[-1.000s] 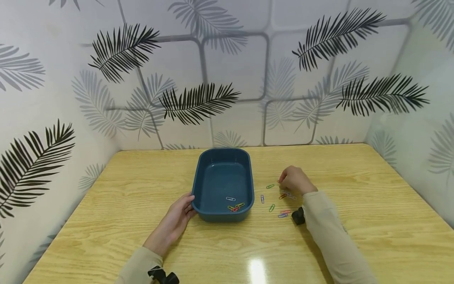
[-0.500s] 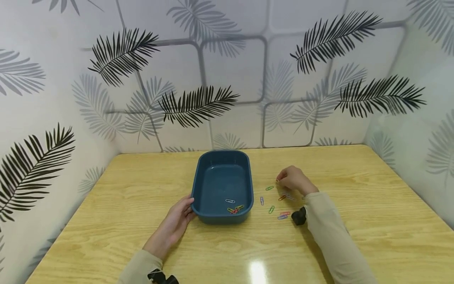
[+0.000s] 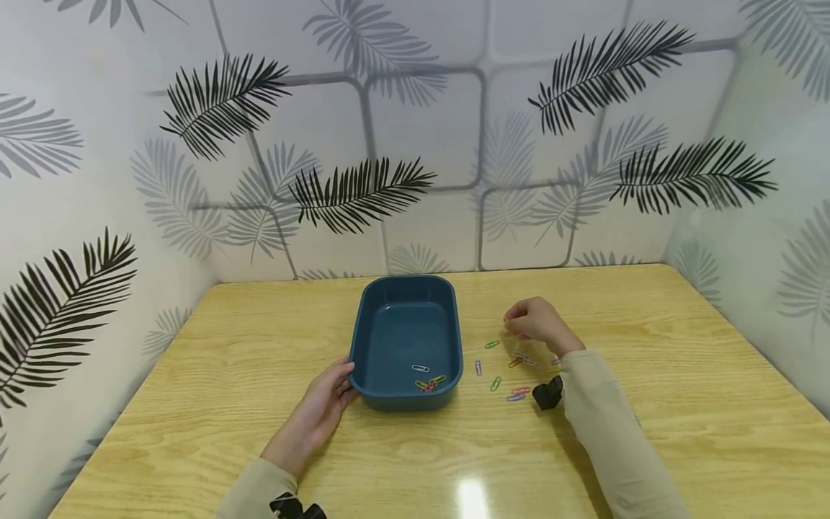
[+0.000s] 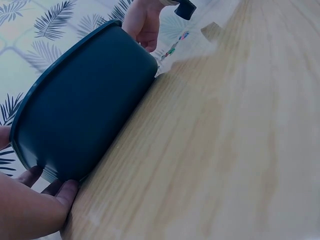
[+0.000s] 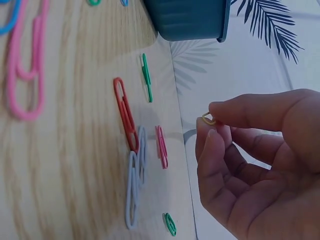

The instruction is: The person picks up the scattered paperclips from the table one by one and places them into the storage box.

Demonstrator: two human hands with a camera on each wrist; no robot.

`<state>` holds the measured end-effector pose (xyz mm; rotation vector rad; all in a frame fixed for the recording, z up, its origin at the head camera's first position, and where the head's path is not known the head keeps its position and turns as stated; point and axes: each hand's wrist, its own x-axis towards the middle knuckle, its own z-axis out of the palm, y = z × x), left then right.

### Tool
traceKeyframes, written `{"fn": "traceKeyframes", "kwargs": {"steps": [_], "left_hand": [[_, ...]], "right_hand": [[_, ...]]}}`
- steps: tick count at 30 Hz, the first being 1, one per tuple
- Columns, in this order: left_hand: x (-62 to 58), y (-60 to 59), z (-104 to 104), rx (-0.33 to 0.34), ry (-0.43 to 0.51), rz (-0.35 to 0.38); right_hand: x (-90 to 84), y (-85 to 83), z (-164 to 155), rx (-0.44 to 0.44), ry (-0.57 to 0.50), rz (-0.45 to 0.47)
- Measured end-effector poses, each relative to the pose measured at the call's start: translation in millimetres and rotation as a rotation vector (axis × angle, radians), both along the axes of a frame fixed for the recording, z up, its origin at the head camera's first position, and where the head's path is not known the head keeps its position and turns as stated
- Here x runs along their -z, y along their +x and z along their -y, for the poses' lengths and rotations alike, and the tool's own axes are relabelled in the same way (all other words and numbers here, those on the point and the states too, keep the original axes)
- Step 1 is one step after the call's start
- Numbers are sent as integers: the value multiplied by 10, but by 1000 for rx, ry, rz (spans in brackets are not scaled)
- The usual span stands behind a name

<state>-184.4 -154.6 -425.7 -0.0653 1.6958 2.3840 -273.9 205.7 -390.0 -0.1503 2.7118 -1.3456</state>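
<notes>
Blue tray (image 3: 405, 339) stands on the wooden table (image 3: 681, 389), nearer the far edge than the near one, with a few paper clips (image 3: 428, 378) in its near end. Left hand (image 3: 318, 414) rests against the tray's near left corner, fingers straight. Right hand (image 3: 534, 324) is raised just off the table beyond the tray's right side, thumb and forefinger pinching a yellow paper clip (image 5: 208, 119). Loose coloured clips (image 3: 509, 371) lie scattered on the table under and near that hand.

The left hand (image 3: 318, 411) lies with fingers relaxed near the tabletop's front edge. The right hand (image 3: 534, 324) hovers mid-tabletop, thumb and forefinger pinched together.
</notes>
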Motion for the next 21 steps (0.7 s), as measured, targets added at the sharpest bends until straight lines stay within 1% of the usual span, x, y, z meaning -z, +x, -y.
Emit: {"fn": "traceKeyframes", "kwargs": {"steps": [8,14,17,21], "left_hand": [[27,-11,-3,-11,11,-1],[27,-9,2,-8,3,-2],[14,-10,3,-7,0,-2],[13,-8,4,-9,-1,-4]], "right_hand": [[-7,-4,7,19,-60,-30],[-34,-4,22,39,-68,-55],[-45,-7,28,30,-80,-65],[-41,-8,48,8,-104,-54]]}}
